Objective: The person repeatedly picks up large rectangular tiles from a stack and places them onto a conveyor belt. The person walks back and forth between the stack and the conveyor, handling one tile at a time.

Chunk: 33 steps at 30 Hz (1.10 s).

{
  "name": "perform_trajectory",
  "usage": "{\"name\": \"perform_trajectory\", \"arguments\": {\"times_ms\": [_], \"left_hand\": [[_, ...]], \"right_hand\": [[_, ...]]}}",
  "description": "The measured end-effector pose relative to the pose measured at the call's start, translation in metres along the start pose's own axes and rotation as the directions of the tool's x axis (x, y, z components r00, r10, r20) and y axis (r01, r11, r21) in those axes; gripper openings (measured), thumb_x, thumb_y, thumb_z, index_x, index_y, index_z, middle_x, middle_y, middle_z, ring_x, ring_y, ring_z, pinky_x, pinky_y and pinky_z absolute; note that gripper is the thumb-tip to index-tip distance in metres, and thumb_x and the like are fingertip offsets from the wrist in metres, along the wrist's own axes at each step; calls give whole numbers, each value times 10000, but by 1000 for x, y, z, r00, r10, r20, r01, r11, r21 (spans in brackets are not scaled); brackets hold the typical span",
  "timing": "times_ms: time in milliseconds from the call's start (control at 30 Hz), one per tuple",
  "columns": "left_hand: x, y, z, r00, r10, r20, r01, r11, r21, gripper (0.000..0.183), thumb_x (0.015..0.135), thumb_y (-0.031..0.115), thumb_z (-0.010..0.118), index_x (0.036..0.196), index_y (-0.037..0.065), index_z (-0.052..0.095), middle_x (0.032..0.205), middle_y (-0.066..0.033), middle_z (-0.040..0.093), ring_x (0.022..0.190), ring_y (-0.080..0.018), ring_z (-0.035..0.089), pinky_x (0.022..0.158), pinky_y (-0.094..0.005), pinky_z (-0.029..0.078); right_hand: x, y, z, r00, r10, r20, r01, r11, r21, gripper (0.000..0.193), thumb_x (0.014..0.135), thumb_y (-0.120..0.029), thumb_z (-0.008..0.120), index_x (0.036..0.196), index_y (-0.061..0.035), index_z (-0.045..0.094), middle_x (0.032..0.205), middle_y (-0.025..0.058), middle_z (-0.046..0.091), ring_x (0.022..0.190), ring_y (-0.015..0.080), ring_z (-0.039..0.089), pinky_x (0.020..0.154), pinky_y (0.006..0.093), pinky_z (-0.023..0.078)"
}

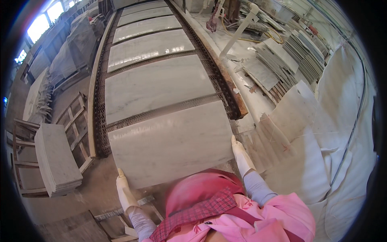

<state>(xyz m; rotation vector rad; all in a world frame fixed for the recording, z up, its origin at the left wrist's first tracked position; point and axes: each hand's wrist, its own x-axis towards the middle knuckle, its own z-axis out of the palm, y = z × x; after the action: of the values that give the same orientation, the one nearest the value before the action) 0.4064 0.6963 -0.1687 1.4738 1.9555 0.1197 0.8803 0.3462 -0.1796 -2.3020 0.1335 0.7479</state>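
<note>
A pale grey-veined stone slab (171, 145) lies level in front of me, its far part over the near end of a mesh conveyor (161, 108). My left hand (124, 187), in a cream glove, grips the slab's near left corner with the thumb up at the edge. At the right edge, my right hand (240, 152) holds it in a matching glove. The fingers of both hands are hidden beneath or behind the slab. Just beyond, a second stone slab (159, 86) rests on the mesh, apart from mine by a narrow gap.
Several more slabs (151, 46) line the conveyor farther off. At left, a stack of slabs (58, 157) leans by a wooden frame (74, 121). Stacked thin slabs (278, 60) and a white pipe (240, 30) stand at right, near draped white sheeting (342, 109).
</note>
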Motion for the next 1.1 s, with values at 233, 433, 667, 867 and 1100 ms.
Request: {"name": "perform_trajectory", "arguments": {"times_ms": [233, 433, 667, 867, 1100], "left_hand": [[10, -6, 8, 1000, 14, 7, -13, 999, -49, 852, 882, 690, 267, 1055, -59, 634, 1014, -225, 652, 982, -350, 609, 867, -393, 458], [18, -15, 12, 994, 79, 73, -65, 982, -176, 864, 876, 699, 273, 1059, -67, 630, 1022, -222, 653, 974, -342, 613, 872, -396, 455], [31, -13, 14, 1000, 4, 22, -5, 1000, 24, 882, 872, 709, 232, 1067, -55, 627, 1054, -255, 627, 1052, -380, 575, 891, -415, 444], [30, -12, 15, 999, 25, 35, -23, 998, -56, 849, 885, 686, 235, 1083, -42, 623, 1089, -260, 607, 1086, -389, 553, 924, -420, 429], [10, 8, 1, 998, 23, 66, -17, 996, -84, 836, 876, 691, 271, 1106, -35, 616, 1097, -250, 613, 1091, -364, 561, 946, -408, 414]], "right_hand": [[1, -4, 1, 1000, -14, -9, 14, 1000, -10, 811, 867, -675, 375, 1115, 62, 604, 1134, 181, 619, 1067, 248, 578, 924, 326, 424], [5, 0, 2, 1000, -17, -13, 17, 1000, -19, 811, 867, -675, 374, 1111, 62, 606, 1131, 182, 621, 1066, 248, 578, 923, 325, 425], [16, 2, 6, 999, -37, -16, 37, 999, -18, 811, 868, -675, 372, 1106, 63, 608, 1127, 183, 622, 1065, 249, 579, 923, 325, 425], [21, 0, 8, 998, -62, -11, 62, 998, -26, 811, 868, -675, 371, 1102, 63, 610, 1123, 184, 624, 1064, 249, 580, 922, 324, 425], [7, -20, 3, 1000, -27, -13, 26, 997, -75, 814, 869, -676, 363, 1081, 66, 620, 1108, 186, 632, 1054, 253, 585, 913, 323, 428]]}}
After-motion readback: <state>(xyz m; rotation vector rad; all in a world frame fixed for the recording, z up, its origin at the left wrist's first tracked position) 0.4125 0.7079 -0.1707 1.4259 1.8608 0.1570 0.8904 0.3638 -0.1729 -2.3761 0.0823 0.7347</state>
